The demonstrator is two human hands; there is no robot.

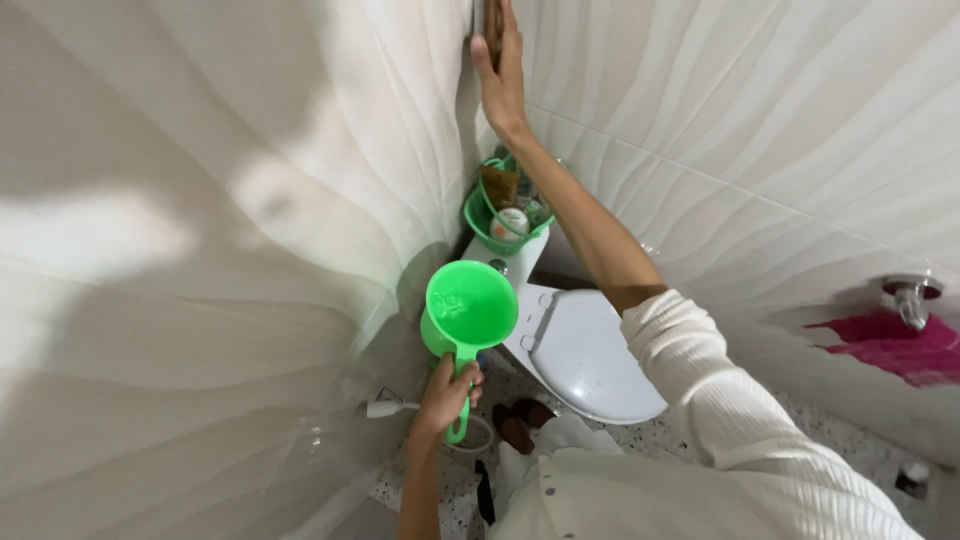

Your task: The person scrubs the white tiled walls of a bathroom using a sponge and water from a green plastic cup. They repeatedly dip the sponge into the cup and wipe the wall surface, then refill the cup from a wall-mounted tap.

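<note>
The left hand (447, 395) was clenched around the handle of one green plastic dipper (468, 305), held above the floor beside the single white toilet (585, 352). The right hand (500, 75) pressed a brown brush (493, 30) (mostly hidden) flat into the wall corner. One green basket (478, 218) of bottles sat on the toilet tank's far edge.

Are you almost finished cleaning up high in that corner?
Done: nothing clearly shows. The toilet lid is shut. In hand: the right hand presses a brown thing, likely a brush, high in the wall corner; the left hand holds a green mug. How much wall remains, I cannot tell.
</note>
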